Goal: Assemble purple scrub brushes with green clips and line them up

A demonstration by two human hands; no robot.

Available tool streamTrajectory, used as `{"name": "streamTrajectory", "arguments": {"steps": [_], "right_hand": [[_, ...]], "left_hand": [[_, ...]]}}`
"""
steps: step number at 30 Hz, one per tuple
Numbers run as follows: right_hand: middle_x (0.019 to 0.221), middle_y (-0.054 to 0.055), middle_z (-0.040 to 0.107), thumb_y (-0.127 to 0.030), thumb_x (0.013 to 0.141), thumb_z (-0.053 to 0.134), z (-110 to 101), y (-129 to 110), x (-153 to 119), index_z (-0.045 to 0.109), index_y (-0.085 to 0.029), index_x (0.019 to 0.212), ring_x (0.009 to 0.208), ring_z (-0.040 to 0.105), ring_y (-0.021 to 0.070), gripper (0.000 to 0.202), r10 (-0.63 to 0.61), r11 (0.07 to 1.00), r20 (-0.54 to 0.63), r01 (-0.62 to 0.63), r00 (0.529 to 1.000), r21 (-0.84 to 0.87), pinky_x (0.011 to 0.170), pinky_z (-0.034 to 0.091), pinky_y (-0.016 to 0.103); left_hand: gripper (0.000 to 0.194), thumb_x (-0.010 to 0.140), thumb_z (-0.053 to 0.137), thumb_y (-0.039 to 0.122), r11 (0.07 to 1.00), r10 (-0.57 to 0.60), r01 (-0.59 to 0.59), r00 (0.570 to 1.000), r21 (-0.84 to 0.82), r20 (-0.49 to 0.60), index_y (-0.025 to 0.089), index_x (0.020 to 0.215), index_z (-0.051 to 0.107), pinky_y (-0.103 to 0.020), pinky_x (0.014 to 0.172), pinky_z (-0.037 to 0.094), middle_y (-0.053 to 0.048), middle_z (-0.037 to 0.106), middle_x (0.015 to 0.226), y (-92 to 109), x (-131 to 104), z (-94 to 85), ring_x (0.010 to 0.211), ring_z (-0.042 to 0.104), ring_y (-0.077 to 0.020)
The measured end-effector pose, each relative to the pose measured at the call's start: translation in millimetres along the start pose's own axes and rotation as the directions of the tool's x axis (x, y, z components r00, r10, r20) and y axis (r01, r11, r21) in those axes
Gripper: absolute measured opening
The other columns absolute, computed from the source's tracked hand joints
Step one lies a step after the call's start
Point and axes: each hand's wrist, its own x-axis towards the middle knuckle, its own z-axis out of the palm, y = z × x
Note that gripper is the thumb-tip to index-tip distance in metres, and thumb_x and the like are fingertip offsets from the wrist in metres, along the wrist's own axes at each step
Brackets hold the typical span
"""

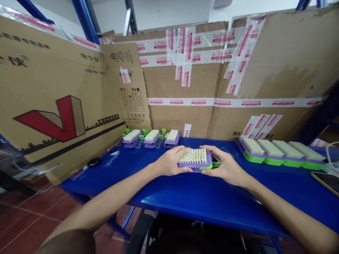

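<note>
Above the blue table, a scrubbing brush [194,157] is held bristles up, with pale bristles on a purple base. My left hand [172,160] is closed round its left end, thumb along the near side. At the other end, my right hand [225,165] grips a green plastic part [215,164] that meets the purple base. Part of it is covered by the fingers, so I cannot tell how firmly the two are joined.
Three brushes [152,136] with purple bases stand at the back left, near green and clear plastic parts [144,133]. Several green-bottomed brushes [275,150] line the right side, near a phone [328,181]. Cardboard walls [182,84] border the blue table [169,197]. A black round object [93,162] lies left.
</note>
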Motion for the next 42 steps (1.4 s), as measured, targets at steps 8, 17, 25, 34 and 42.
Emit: {"name": "streamTrajectory", "arguments": {"steps": [8,17,25,34,42], "right_hand": [[0.144,0.01,0.075,-0.046,0.085,0.098,3.0,-2.8,-1.8,0.052,-0.034,0.165,0.126,0.079,0.0342,0.093,0.067,0.982,0.093,-0.082,0.993,0.168,0.113,0.066,0.062],[0.157,0.014,0.069,-0.052,0.095,0.089,13.4,3.9,-0.4,0.047,-0.033,0.169,0.143,0.07,0.0391,0.087,0.019,0.996,-0.004,-0.019,1.0,-0.09,0.12,0.06,0.067],[0.163,0.015,0.063,-0.054,0.096,0.088,12.0,10.6,-2.1,0.04,-0.032,0.172,0.15,0.065,0.0401,0.093,-0.027,0.987,-0.005,0.026,1.0,-0.16,0.126,0.055,0.069],[0.166,0.016,0.061,-0.051,0.098,0.085,8.7,11.6,-2.0,0.036,-0.033,0.174,0.153,0.062,0.041,0.092,-0.007,0.979,0.031,0.013,1.0,-0.203,0.126,0.054,0.07],[0.165,0.016,0.061,-0.052,0.099,0.083,11.1,17.2,-3.3,0.035,-0.032,0.175,0.151,0.064,0.0415,0.092,0.015,0.978,0.057,-0.003,0.998,-0.21,0.124,0.056,0.07]], "left_hand": [[0.084,0.106,0.069,0.072,1.0,0.004,-0.004,1.0,-0.027,0.025,0.016,0.165,0.051,-0.054,0.104,0.07,-0.023,0.076,0.139,3.8,-2.1,-0.8,0.124,0.079,-0.0369],[0.083,0.103,0.071,0.074,1.0,-0.019,0.018,1.0,0.026,0.016,0.017,0.162,0.055,-0.054,0.105,0.069,-0.021,0.077,0.138,-5.4,1.9,-5.7,0.123,0.08,-0.0359],[0.081,0.103,0.072,0.073,0.999,0.01,-0.011,1.0,0.052,0.015,0.018,0.16,0.057,-0.053,0.101,0.07,-0.02,0.079,0.135,-5.1,5.9,-9.2,0.119,0.081,-0.0355],[0.079,0.103,0.071,0.075,0.996,0.013,-0.013,1.0,0.092,0.003,0.017,0.156,0.061,-0.052,0.101,0.07,-0.019,0.08,0.132,-7.0,5.2,-11.2,0.117,0.082,-0.0345],[0.08,0.103,0.071,0.075,0.991,0.054,-0.053,0.999,0.125,0.001,0.015,0.154,0.063,-0.052,0.102,0.07,-0.019,0.081,0.13,-6.0,7.0,-9.8,0.116,0.082,-0.0343]]}}
